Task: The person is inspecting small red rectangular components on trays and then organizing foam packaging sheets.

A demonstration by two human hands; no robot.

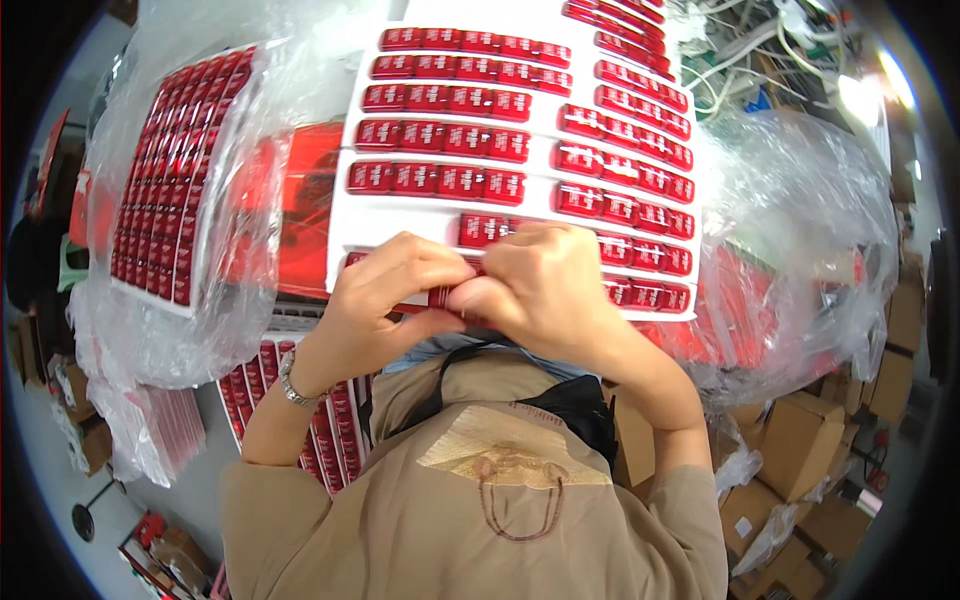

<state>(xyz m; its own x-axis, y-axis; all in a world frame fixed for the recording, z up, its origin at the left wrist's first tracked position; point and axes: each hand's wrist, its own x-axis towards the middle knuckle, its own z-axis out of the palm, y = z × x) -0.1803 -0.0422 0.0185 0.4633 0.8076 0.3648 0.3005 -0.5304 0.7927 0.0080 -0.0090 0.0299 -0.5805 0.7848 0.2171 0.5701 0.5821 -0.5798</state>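
A white board (385,218) lies in front of me, bearing rows of small glossy red blocks (438,181) with pale print. Over its near edge my two hands almost meet. My left hand (385,292) is curled, thumb and fingers closed around a red block (438,298) of the same kind. From the other side, my right hand (545,280) is folded into a loose fist, its thumb against that block. Part of the block is hidden behind the fingers. More red blocks (484,230) sit in a row just beyond my right hand.
At the left, another board of red blocks (180,180) sits amid clear plastic film (250,215). Crumpled film (800,230) covers the right side. White cables (740,60) tangle at the far right. Cardboard boxes (815,445) stand lower right. One more loaded board (325,445) shows below my left forearm.
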